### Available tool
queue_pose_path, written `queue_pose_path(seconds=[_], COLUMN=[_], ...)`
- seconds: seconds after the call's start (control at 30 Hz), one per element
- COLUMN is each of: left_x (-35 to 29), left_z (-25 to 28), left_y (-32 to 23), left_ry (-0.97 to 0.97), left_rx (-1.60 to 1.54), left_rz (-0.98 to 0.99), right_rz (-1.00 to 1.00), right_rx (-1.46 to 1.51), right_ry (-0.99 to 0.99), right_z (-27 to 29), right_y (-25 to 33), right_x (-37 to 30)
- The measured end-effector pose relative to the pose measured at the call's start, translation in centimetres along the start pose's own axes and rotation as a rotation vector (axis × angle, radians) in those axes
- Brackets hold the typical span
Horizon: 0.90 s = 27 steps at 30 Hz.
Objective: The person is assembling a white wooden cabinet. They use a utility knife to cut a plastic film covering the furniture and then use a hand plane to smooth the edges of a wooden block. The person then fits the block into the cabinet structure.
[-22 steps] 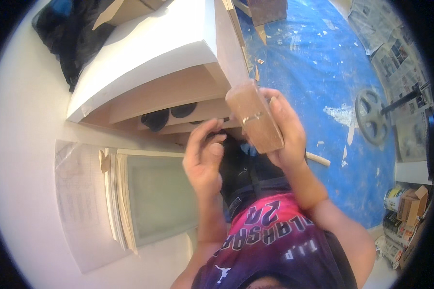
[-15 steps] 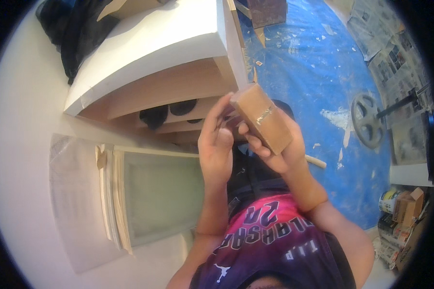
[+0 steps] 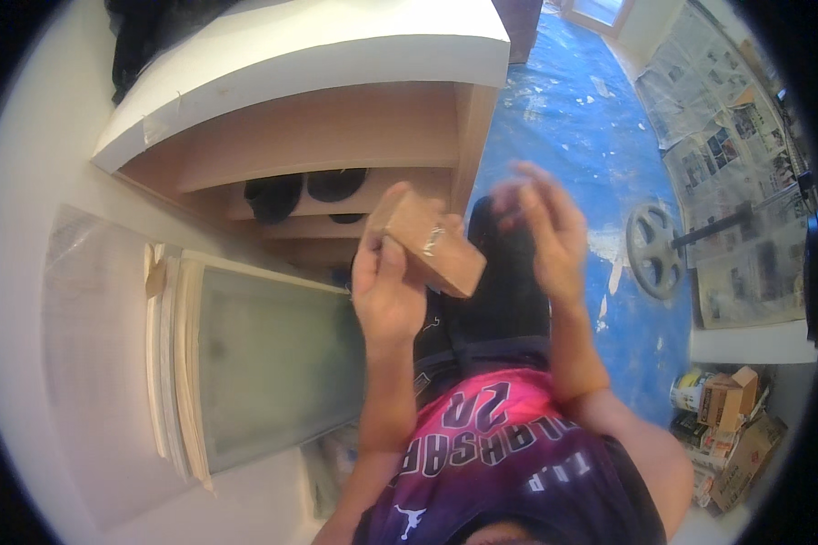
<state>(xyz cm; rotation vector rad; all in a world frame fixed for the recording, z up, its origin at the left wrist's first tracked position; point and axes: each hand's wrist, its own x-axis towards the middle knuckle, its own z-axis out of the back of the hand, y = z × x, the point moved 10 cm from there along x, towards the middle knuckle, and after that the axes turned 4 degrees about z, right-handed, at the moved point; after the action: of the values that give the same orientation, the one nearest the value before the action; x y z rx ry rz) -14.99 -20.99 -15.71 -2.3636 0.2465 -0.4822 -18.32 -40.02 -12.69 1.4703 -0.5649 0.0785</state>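
In my left hand (image 3: 391,282) is a brown rectangular block (image 3: 436,245), possibly a sanding block, with a small silvery mark across its middle. My left thumb lies on its near side, and the other fingers are partly hidden behind it. The block is tilted, its lower end pointing right, in front of the shelf unit. To its right, apart from the block, my right hand (image 3: 550,227) is raised over the blue floor sheet (image 3: 573,118). Its fingers are somewhat blurred but spread, and nothing shows in them.
Ahead stands a white-topped shelf unit (image 3: 336,64) with dark shoes (image 3: 336,184) inside. Framed panels (image 3: 273,363) lean against the left wall. To the right are a grey spoked wheel (image 3: 656,250), newspaper sheets (image 3: 727,145) on the wall, and cardboard boxes (image 3: 727,400).
The block has passed from my right hand to my left and moved left. My right hand has let go and drawn away to the right. The view has shifted.
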Motion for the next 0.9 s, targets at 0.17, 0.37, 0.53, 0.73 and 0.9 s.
queue_pose_path(seconds=[0.17,0.37,0.53,0.73,0.9], left_x=[-2.7,-5.6,-6.9,-5.3,-2.0], left_z=[5.3,6.3,8.0,7.2,2.4], left_y=[0.6,1.9,1.2,0.0,-1.9], left_ry=[-0.203,-0.229,-0.231,-0.216,0.020], left_rx=[-0.047,-0.059,-0.035,-0.161,-0.308], left_rz=[0.031,0.126,0.101,0.064,0.040], right_rz=[0.686,0.827,0.693,0.506,0.285], right_rx=[-0.462,-0.275,0.016,0.058,0.046], right_ry=[-0.163,-0.303,-0.330,-0.292,-0.101], right_z=[-1.3,-3.5,-1.9,-0.8,-1.9], right_y=[8.4,9.1,6.6,6.2,3.9], right_x=[3.4,6.2,7.7,6.7,0.1])
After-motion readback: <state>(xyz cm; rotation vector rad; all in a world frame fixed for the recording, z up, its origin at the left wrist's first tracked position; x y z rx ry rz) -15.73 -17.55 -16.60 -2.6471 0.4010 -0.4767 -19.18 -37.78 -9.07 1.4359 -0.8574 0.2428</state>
